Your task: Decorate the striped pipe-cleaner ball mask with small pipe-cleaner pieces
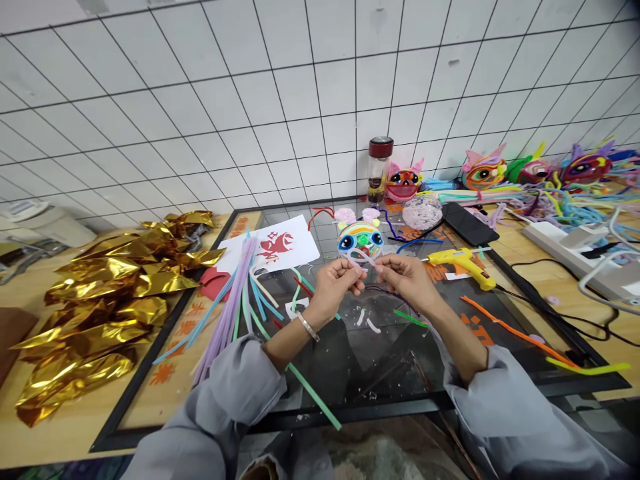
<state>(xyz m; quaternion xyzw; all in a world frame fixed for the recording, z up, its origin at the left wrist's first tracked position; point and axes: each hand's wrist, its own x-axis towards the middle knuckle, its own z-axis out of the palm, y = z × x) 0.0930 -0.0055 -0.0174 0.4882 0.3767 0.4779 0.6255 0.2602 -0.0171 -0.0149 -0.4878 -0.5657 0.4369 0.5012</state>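
Between both hands a pale purple pipe cleaner (358, 253) is bent into a loop. My left hand (340, 283) pinches one end of it, and my right hand (404, 277) pinches the other. Just beyond the loop stands a colourful animal head (359, 235) with blue-ringed eyes, a green nose and pink-white ears; the hands and loop cover its lower part. By my left forearm lies a bundle of purple, green and blue pipe cleaners (240, 293). Two short white pieces (373, 325) rest on the dark board below my hands.
Gold foil (110, 287) is heaped at the left. A yellow glue gun (463, 263), a black phone (470, 223) and a white power strip (575, 253) with trailing cords lie right. Behind stand a jar (380, 170) and several finished heads (484, 170). White paper (300, 247) lies left of centre.
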